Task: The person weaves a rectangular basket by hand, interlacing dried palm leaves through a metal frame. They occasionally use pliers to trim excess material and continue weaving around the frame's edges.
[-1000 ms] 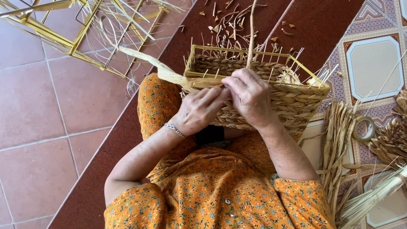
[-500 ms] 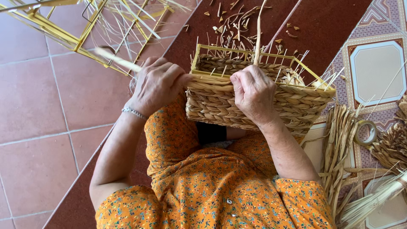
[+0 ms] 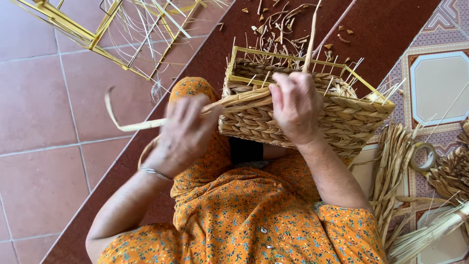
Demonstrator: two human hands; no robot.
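Pulling the flat straw strand [image 3: 146, 123] snug calls for steady tension along the weave line, kept low against the woven basket [image 3: 303, 117] so the row seats tight; the left hand [image 3: 183, 134] is blurred, its fingers curled about the strand just beside the basket's near corner; the right hand [image 3: 295, 105] lies pressed on the basket's near wall, fingers closed over the yellow wire rim [image 3: 293, 56], pinning the strand there; the basket rests on the lap.

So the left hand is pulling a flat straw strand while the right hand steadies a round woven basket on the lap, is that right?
Not quite: the woven basket is rectangular, built on a yellow frame, as the head view shows. The rest holds: the left hand pulls the flat straw strand while the right hand steadies the basket on the lap.
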